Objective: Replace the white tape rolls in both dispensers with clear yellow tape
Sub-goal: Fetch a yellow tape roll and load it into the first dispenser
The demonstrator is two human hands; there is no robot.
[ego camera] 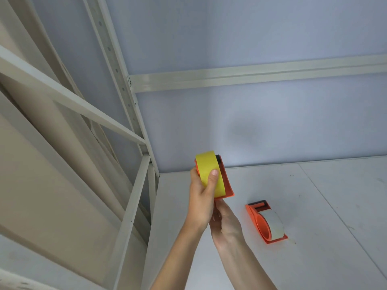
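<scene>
A yellow tape roll (209, 164) sits in an orange dispenser (227, 183) held up above the white table (324, 195). My left hand (202, 197) wraps around the roll, thumb pressed on its yellow face. My right hand (225, 222) is just below, fingers at the dispenser's lower end; what they pinch is hidden. A second orange dispenser (259, 225) lies on the table to the right, with a white tape roll (273, 221) in it and a black roller at its far end.
A pale metal shelf frame (125, 84) with slanted struts stands at the left, its post meeting the table's back left corner. A horizontal rail (251, 77) crosses the grey-blue back wall. The table surface shows faint scuff marks.
</scene>
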